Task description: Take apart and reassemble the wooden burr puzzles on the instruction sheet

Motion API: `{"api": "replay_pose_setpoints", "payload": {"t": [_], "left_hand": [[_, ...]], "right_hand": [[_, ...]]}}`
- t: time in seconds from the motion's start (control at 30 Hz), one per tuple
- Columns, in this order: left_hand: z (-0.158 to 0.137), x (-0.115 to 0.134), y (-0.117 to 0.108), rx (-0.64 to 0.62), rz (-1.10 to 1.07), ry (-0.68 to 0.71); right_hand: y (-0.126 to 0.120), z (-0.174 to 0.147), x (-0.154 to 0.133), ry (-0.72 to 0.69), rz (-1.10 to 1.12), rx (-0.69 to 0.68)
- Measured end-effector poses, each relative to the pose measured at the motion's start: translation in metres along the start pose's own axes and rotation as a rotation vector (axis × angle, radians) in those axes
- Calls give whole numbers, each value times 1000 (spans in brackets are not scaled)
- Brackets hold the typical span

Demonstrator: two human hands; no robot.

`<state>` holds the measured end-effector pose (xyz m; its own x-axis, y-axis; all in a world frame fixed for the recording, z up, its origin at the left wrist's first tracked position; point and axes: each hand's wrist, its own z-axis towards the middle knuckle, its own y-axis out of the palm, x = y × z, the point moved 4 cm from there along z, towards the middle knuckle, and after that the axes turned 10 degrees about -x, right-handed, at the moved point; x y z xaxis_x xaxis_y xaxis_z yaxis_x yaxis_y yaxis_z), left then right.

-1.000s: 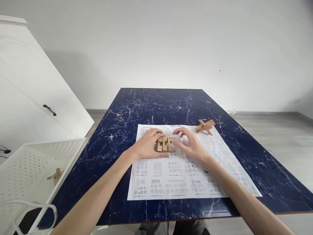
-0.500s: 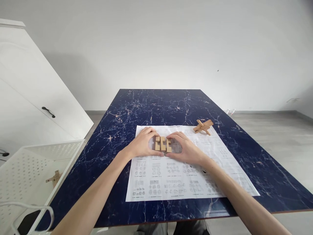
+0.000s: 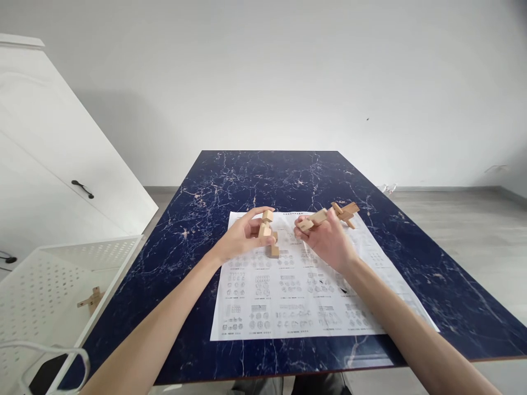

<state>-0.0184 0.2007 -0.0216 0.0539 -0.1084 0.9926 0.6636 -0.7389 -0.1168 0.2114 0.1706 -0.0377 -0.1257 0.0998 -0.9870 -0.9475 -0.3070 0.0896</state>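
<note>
My left hand (image 3: 241,237) pinches a notched wooden block (image 3: 267,217) between thumb and fingers, tilted above the paper sheet. Just below its thumb, a second notched wooden block (image 3: 274,251) stands on the sheet, partly hidden. My right hand (image 3: 329,241), turned palm up, grips another notched wooden block (image 3: 318,216) in its fingers. Close beyond that hand sits a joined cross of wooden pieces (image 3: 349,211), near the sheet's far right corner. Beneath both hands lies the printed paper sheet (image 3: 288,323) with rows of small diagrams.
The dark blue marbled table (image 3: 267,181) reaches back toward the wall. To the left stands a white perforated bin (image 3: 37,274) with a wooden cross piece (image 3: 94,299) in it. A white cable (image 3: 45,346) hangs over the bin, and a white cabinet (image 3: 53,137) stands behind.
The three blocks held side by side between both hands are now apart. My right hand has moved right with one and turned over; my left hand has lifted and tilted another.
</note>
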Motion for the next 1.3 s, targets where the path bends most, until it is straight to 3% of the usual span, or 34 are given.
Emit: {"api": "replay_pose_setpoints", "payload": {"t": [0.17,0.3,0.73,0.97,1.17,1.3], "left_hand": [[1,5,22,-117,-127,18],[4,3,26,-78,-130,1],[4,0,18,113,-48,-13],[2,-7,6,412,-256,30],[4,-5,4,387,-375,16],[2,-2,9,385,-265,35]], "right_hand": [[8,-3,1,204,248,-114],[14,-6,7,283,284,-158],[14,-4,3,147,237,-117],[15,-4,1,154,273,-157],[14,-4,0,164,322,-167],[12,-3,4,173,333,-178]]}}
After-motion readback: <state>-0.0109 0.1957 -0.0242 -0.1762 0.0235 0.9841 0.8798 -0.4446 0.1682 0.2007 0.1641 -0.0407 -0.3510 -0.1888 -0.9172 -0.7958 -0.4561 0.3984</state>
